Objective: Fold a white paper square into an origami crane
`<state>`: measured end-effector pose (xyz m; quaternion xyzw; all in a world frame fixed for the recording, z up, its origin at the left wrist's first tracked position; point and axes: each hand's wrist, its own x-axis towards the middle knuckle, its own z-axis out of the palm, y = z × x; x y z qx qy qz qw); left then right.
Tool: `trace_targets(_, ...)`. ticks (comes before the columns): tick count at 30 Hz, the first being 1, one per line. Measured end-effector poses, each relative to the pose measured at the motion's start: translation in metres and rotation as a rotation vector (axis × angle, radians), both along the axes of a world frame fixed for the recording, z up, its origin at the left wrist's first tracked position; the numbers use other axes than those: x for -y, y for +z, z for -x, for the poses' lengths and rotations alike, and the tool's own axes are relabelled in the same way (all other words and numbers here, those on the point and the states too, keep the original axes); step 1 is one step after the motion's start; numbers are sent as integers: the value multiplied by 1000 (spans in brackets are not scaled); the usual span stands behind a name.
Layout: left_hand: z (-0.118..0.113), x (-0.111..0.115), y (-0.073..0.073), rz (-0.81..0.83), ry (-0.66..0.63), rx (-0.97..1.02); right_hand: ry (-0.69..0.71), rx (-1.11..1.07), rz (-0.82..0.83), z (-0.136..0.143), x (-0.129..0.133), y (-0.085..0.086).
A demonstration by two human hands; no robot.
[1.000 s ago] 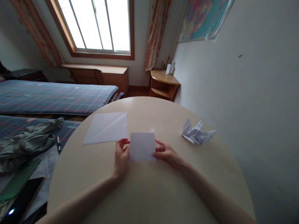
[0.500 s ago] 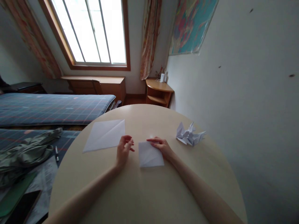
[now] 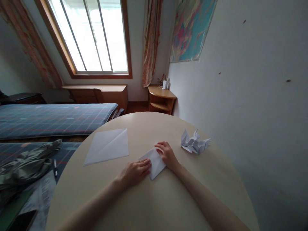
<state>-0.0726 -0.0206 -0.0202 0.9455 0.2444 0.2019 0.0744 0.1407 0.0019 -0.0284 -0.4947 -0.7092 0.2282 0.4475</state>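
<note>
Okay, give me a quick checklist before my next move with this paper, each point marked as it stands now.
1. Left hand on the small white folded paper: ok, fingers on its left part.
2. Right hand on the paper: ok, at its upper right.
3. Layers lined up: cannot tell, fingers cover edges.
4. Large white creased paper sheet apart from both hands: ok, beyond the left one.
5. White folded-paper figures apart from the right hand: ok, off to its right.

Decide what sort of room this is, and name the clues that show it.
Probably a bedroom, perhaps a shared one: plaid mattresses lie on the left, a wooden desk stands below the window, and patterned curtains hang on either side.
</note>
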Motion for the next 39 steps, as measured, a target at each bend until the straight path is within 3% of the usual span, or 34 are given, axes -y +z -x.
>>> trace_targets(2, -1, 6, 0, -67, 46, -39, 73, 76, -20, -2, 15, 1)
trace_targets(4, -2, 11, -1, -117, 62, -32, 179, 321, -88, -3, 31, 3)
trace_targets(6, -2, 13, -1, -135, 71, 25, 198, 472, -109, -4, 46, 5)
trace_targets(11, -4, 4, -5, -23, 148, 194, 244, 622, -40, -3, 63, 12)
trace_targets(17, -9, -5, -9, 46, 141, 106, 320, 610, 12, -8, 60, 23)
trace_targets(21, -15, -6, -3, 93, 192, 78, 406, 453, 9, -18, 54, 19)
trace_targets(25, -25, -9, 3, 100, 266, 25, 243, 298, -31, -23, 53, 10)
trace_targets(28, -29, -7, 5, 50, 259, -48, 127, 314, -72, -22, 55, 8)
trace_targets(35, -22, 9, 13, 83, 240, -93, 213, 286, -25, -24, 54, 12)
trace_targets(39, -17, 15, 10, 107, 227, -84, 253, 361, -31, -28, 52, 17)
